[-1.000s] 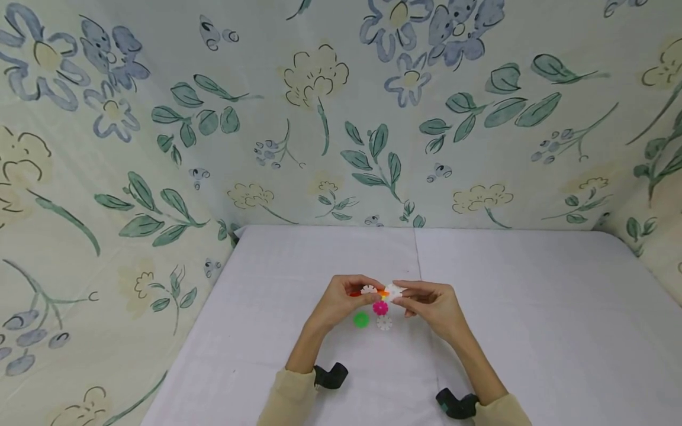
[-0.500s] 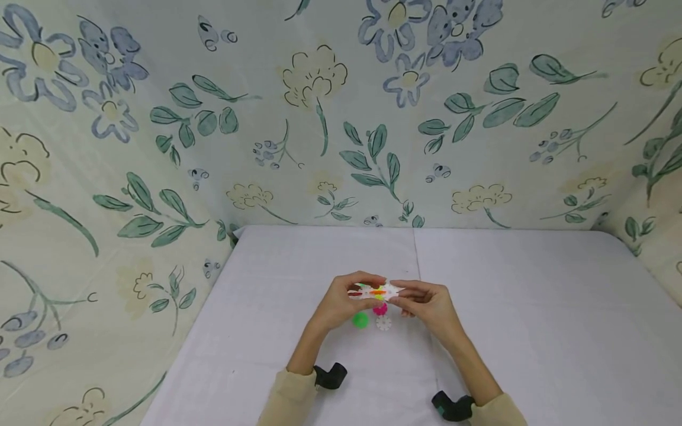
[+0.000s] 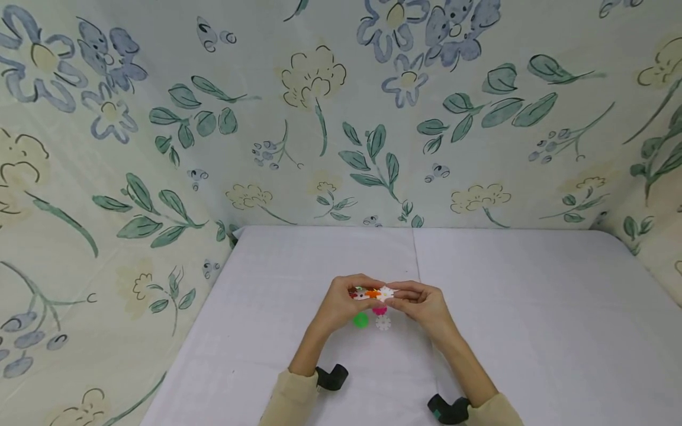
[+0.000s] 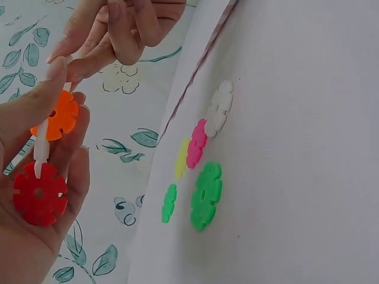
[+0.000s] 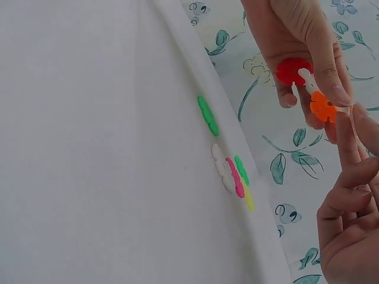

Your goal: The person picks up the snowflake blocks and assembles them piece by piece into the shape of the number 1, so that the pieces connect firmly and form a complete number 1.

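Note:
My left hand (image 3: 337, 307) holds a short chain of notched plastic discs. A red disc (image 4: 52, 204) lies against its fingers, a white disc (image 4: 41, 145) seen edge-on joins it to an orange disc (image 4: 65, 121). My right hand (image 3: 426, 306) pinches another white disc (image 3: 385, 293) at the orange disc's end. In the right wrist view this white disc is thin and edge-on, and the fingertips of both hands meet beside it. Whether it is slotted fully into the orange disc cannot be told.
Below the hands, on the white-covered table (image 3: 533, 325), lie loose discs: a green one (image 4: 209, 207), a second green one (image 4: 169, 204), a yellow one (image 4: 182, 158), a pink one (image 4: 196, 145) and a white one (image 4: 220, 109). Flowered cloth (image 3: 319, 177) hangs behind the table.
My right hand has moved slightly left, closer to my left hand. The held chain has been turned, and the white disc in my right hand tilted and turned back to face the head camera.

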Demonstrator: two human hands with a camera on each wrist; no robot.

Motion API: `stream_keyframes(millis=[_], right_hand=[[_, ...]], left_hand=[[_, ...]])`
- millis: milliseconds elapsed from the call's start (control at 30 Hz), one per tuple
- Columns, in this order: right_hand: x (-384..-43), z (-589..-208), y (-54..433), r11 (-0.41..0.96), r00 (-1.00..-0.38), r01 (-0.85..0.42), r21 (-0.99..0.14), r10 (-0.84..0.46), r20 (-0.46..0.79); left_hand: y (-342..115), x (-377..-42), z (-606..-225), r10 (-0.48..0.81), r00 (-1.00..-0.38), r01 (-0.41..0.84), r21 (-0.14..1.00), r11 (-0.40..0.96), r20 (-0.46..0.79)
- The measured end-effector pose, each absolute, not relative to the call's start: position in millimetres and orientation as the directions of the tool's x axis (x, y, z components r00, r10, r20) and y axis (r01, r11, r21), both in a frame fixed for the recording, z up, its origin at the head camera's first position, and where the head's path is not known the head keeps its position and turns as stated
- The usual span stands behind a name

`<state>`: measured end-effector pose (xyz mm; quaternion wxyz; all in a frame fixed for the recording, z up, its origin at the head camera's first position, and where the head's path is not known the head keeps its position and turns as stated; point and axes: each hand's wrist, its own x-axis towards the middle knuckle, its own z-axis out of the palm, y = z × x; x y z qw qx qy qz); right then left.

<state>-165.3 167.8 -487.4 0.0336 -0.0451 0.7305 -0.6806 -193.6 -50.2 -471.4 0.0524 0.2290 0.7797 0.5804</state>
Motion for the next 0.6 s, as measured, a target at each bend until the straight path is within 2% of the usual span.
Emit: stream_keyframes(millis=[433,600], right_hand=[[-166.3,-489.6,171.7,0.080,-0.983,-0.026,-0.996,-0.183,0.011],[-167.6,-488.4,172.8,0.099,-0.985,0.030,-0.995,-0.168,-0.047]], left_hand=[[-54.3,-195.0,-470.9,0.432,-0.886,0.277,0.940,0.198,0.170],[-54.6,-194.7,-470.1,0.405,-0.900,0.267,0.938,0.222,0.160]])
